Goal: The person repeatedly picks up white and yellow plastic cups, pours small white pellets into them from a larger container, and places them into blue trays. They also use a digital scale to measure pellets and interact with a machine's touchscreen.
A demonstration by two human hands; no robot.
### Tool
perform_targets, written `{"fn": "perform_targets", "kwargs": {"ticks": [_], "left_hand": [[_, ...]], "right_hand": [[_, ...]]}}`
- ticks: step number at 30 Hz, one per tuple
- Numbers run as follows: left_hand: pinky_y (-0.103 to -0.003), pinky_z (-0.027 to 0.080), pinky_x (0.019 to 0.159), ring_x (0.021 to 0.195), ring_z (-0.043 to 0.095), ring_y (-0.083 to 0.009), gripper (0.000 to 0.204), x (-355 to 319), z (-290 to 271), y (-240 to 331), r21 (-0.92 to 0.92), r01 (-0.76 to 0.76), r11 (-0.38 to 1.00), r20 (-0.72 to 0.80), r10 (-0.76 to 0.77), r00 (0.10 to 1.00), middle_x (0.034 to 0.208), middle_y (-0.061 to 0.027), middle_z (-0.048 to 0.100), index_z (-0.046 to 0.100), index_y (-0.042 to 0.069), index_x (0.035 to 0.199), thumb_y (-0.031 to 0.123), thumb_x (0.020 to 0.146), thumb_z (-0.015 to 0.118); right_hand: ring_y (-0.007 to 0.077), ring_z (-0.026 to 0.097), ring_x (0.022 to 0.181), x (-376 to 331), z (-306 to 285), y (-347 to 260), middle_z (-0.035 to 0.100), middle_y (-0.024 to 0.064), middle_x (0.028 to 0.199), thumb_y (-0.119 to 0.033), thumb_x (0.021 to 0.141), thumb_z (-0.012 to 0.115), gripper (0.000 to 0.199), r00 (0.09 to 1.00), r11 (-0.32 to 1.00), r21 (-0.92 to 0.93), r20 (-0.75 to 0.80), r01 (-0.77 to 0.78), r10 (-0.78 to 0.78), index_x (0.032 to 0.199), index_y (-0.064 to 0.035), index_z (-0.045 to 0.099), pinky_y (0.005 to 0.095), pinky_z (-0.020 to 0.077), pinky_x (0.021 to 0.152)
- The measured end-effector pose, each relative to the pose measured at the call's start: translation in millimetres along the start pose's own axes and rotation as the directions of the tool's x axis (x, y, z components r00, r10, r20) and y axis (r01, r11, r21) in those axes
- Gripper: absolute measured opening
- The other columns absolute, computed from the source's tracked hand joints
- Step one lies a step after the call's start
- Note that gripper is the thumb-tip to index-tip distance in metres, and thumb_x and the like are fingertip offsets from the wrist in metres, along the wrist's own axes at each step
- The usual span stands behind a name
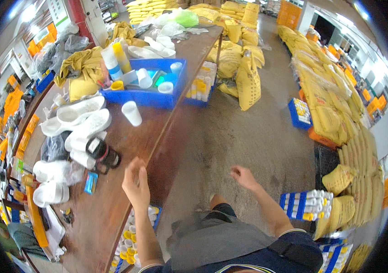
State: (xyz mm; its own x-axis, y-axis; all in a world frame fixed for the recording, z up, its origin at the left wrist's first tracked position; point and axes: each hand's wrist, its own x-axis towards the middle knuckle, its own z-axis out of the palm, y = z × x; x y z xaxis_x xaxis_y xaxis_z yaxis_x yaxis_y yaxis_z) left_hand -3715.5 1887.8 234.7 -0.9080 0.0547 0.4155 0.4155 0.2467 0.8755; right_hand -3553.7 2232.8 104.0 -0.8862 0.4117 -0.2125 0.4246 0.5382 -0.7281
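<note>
My left hand (136,183) is over the edge of the brown table (107,214), its thumb apart from the slightly bent fingers and nothing in it. Nearest to it are a dark mug-like container (108,157) with a handle and a small blue packet (91,183). Out over the floor hangs my right hand (245,177), empty, with its fingers loosely bent and a little blurred. Farther along the table a white cup (132,113) stands before a blue bin (139,96) of cups and bottles. White shoe-shaped pieces (82,110) lie piled along the table.
Full yellow sacks (248,82) stand on the floor ahead, and a long stack of yellow sacks (323,91) runs along the right. Blue crates (299,113) of white and yellow cylinders sit beside it. A striped crate of cylinders (306,204) is close on my right.
</note>
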Motion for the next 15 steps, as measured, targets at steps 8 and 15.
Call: {"fn": "perform_targets", "kwargs": {"ticks": [8, 15], "left_hand": [[-0.046, 0.039, 0.105, 0.127, 0.046, -0.0399, 0.062, 263, 147, -56, 0.477, -0.075, 0.875, 0.001, 0.085, 0.996, 0.137, -0.0252, 0.043, 0.038, -0.004, 0.139, 0.022, 0.091, 0.067], [-0.050, 0.035, 0.108, 0.129, 0.039, -0.0482, 0.092, 345, 208, -91, 0.685, 0.035, 0.728, -0.052, 0.001, 0.999, 0.139, -0.0334, 0.036, 0.025, -0.011, 0.144, 0.034, 0.082, 0.076]], "right_hand": [[0.0277, 0.063, 0.102, 338, -111, -155, 0.067, 0.0136, 0.107, -0.019, 0.088, 0.070, 0.034, 0.751, 0.798, -0.042, -0.312, 0.601, -0.582, 0.117, -0.0034, 0.062, 0.0371, 0.0496, 0.088], [0.0294, 0.053, 0.117, 497, -116, -271, 0.058, 0.0109, 0.127, -0.025, 0.076, 0.079, 0.058, 0.491, 0.412, -0.303, 0.266, 0.859, -0.829, 0.126, -0.0068, 0.057, 0.0447, 0.0434, 0.099]]}}
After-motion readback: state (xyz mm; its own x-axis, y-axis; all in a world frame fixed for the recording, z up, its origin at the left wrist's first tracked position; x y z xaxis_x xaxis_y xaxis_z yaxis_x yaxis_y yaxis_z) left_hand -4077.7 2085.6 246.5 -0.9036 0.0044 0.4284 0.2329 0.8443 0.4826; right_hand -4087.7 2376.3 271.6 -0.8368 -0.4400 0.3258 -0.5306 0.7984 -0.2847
